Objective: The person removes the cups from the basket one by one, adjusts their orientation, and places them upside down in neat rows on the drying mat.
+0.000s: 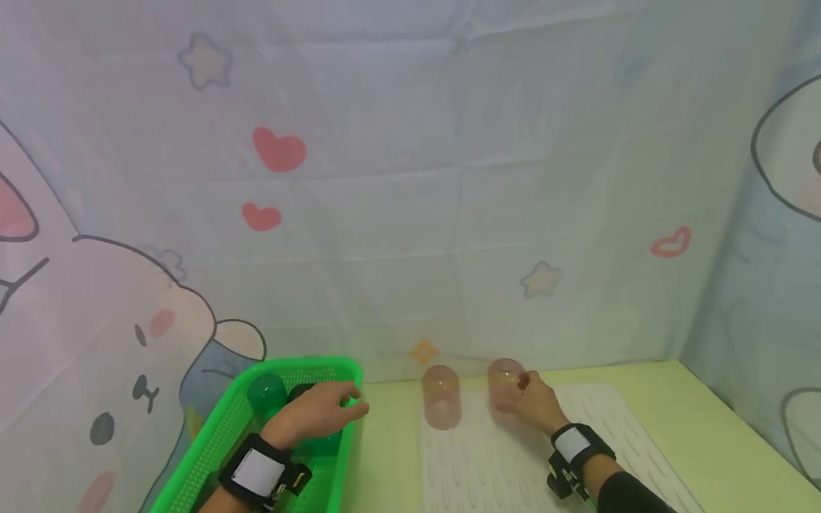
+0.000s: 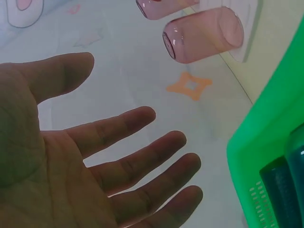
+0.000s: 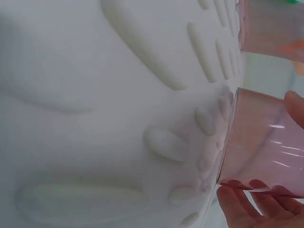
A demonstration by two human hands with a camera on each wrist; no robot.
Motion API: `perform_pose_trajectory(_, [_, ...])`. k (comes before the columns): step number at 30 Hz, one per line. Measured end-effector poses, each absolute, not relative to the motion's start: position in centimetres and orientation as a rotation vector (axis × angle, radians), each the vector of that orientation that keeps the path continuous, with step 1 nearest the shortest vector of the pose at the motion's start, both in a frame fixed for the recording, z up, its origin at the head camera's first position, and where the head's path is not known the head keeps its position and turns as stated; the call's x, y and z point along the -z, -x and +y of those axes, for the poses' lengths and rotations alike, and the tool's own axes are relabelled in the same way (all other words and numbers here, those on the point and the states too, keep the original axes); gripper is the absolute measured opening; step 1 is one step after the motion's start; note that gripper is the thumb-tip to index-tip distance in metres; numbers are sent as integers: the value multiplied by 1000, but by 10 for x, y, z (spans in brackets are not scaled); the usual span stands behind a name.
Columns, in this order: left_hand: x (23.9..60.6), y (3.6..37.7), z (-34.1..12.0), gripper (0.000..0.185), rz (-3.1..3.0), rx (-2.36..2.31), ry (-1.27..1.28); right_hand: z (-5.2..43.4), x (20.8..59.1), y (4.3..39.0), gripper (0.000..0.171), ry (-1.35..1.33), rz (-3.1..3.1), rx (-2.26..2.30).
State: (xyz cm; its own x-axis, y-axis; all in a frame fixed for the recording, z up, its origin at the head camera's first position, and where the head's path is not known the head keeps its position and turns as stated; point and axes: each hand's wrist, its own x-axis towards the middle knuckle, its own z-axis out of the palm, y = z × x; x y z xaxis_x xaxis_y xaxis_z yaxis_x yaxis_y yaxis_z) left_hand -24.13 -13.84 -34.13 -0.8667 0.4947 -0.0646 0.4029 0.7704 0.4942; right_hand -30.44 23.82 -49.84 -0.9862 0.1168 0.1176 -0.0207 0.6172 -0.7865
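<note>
A pale printed backdrop (image 1: 551,178) fills most of the head view, above a yellow-green table (image 1: 388,442) along the bottom. The white ridged mat (image 1: 462,470) lies at lower right of centre, the green basket (image 1: 314,365) at lower left. Over the basket's right side hangs the left hand (image 1: 321,411), its fingers and thumb apart, as its wrist view shows.

Right of centre near the bottom, the right hand (image 1: 539,407) is clamped on a clear pink cup (image 1: 500,385). In the right wrist view the cup lies between thumb, at the right edge, and fingers, at lower right, with its wide end toward the mat; whether it touches is unclear. A second pink cup (image 1: 442,399) stands just left of it. A green rounded object (image 1: 266,393) sits in the basket.
</note>
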Motion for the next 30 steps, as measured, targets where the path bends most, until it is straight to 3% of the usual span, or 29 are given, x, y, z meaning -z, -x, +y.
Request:
perform_pose_trajectory(12, [345,239,-146,37,2807,-666,-673,235,502,301,69,69,-2616,-1374])
perform_pose_trajectory(24, [341,246,-151,36,2823,-636,-634,245,478,281,90,45,-2744,-1226])
perform_pose_trajectory(30, [340,252,-157,33,2796,-636,-599,244,463,255,90,71,-2819,-1124])
